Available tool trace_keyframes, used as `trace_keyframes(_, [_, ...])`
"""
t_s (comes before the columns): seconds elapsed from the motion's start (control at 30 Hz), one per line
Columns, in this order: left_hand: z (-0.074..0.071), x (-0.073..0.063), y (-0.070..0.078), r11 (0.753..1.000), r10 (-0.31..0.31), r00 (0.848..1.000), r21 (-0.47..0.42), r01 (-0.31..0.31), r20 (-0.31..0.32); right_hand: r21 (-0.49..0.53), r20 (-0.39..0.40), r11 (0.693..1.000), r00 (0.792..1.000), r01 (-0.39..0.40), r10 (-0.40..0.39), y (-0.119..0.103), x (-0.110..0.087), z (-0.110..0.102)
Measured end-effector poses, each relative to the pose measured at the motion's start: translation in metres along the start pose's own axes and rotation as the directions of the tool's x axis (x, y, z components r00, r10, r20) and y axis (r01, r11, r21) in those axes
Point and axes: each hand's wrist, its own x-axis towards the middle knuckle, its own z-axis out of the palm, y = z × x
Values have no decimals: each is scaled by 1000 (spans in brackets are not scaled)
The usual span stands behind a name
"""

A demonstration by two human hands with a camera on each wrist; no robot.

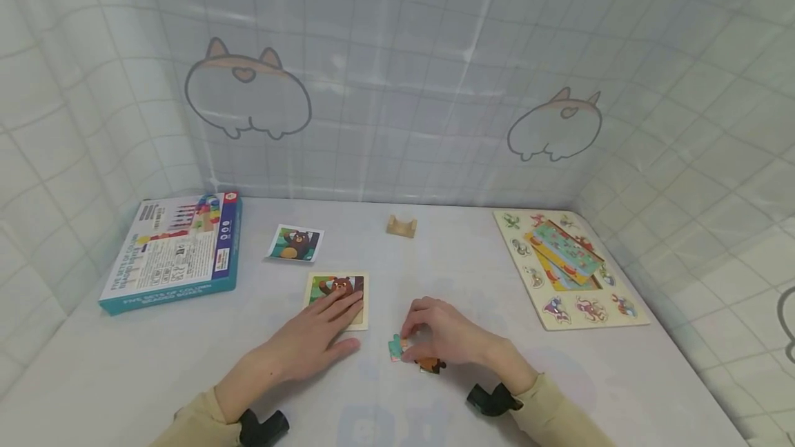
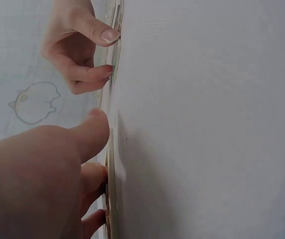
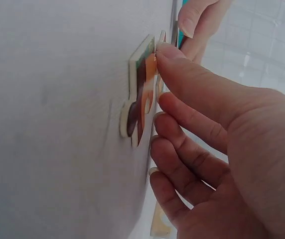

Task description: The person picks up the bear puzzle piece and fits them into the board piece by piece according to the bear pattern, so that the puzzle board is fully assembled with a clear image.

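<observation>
1. My left fingers (image 1: 332, 308), slightly spread, rest on board (image 1: 366, 316); uneven pressure could skid it.
2. My right fingers (image 1: 413, 317) pinch teal piece (image 1: 395, 349) at the bench (image 1: 447, 261); careless lifting could nudge brown piece (image 1: 431, 365) nearby.

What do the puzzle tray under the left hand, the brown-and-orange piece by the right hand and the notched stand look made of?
Puzzle tray: probably wood, matte, from its pale, plain rim.
Brown-and-orange piece: wood or thick board, printed face over a pale, unprinted edge.
Notched stand: likely bare wood, from its tan, matte surface; grain not discernible.
</observation>
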Motion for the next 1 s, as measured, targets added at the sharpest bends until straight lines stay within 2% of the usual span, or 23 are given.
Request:
trace_keyframes(0.27, [3,1,-1,1000,10,999,22,-10,-32,-40,6,998,999,38,-38,-1,0,-1])
trace_keyframes(0.5, [-1,1,-2,1000,-3,1000,-14,3,1,-49,10,996,997,71,-71,-2,-1,-1])
trace_keyframes(0.73, [1,1,-1,1000,-9,1000,-2,9,-17,-40,6,996,997,78,-78,-3,0,-1])
trace_keyframes(1.0, [4,2,-4,999,-26,998,-26,25,-57,-44,-64,993,992,108,-110,-2,2,0])
